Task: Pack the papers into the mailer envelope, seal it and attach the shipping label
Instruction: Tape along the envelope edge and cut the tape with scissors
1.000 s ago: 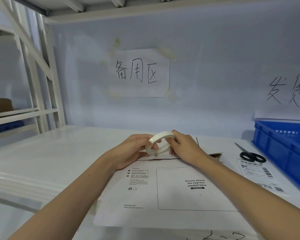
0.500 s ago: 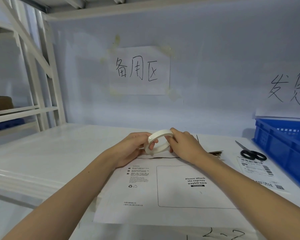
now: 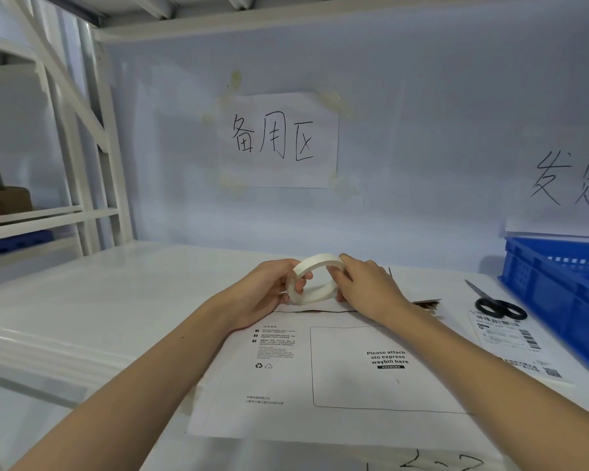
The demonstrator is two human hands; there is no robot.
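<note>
Above the far edge of the flat white paper mailer envelope (image 3: 334, 379), a thin ring-shaped roll of white tape (image 3: 315, 279) is held between both hands.

The roll is gripped on its left side by the left hand (image 3: 262, 294), fingers curled round the rim, and pinched on its right side by the right hand (image 3: 364, 290). The envelope is laid flat on the white counter (image 3: 123, 294), printed side up; its brown flap end is mostly hidden behind the hands, so whether it is sealed cannot be told. A white barcoded shipping label (image 3: 510, 338) is placed to the envelope's right, with black-handled scissors (image 3: 497, 305) touching its far edge, beside a blue plastic crate (image 3: 565, 294).
</note>
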